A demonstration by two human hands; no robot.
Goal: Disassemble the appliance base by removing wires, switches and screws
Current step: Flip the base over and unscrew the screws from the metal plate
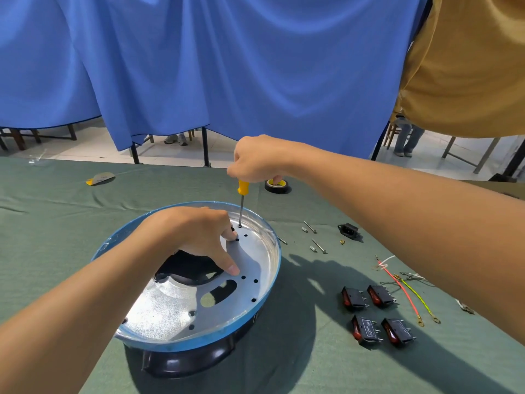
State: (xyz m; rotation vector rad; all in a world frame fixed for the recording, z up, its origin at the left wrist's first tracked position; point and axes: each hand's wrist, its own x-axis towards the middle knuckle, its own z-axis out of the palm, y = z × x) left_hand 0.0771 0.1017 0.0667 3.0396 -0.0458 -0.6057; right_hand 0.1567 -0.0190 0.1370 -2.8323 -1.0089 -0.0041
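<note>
Over the round silver metal base with a blue rim (277, 260), your right hand (257, 159) curls round a yellow-handled screwdriver (241, 200). It stands straight up, tip in a far-side hole (240, 226), just past your left hand (196, 237), whose spread fingers press the plate.

The round base (199, 344) is sitting open side up, blue film hugging its rim, a silver plate full of holes showing over a black shell. A yellow-handled screwdriver (241, 203) is standing upright, tip in a far hole. Four black switches (366, 328) with red rockers, loose screws (318, 245) and red, yellow-green and white wires (403, 291) are lying off to its right.
</note>
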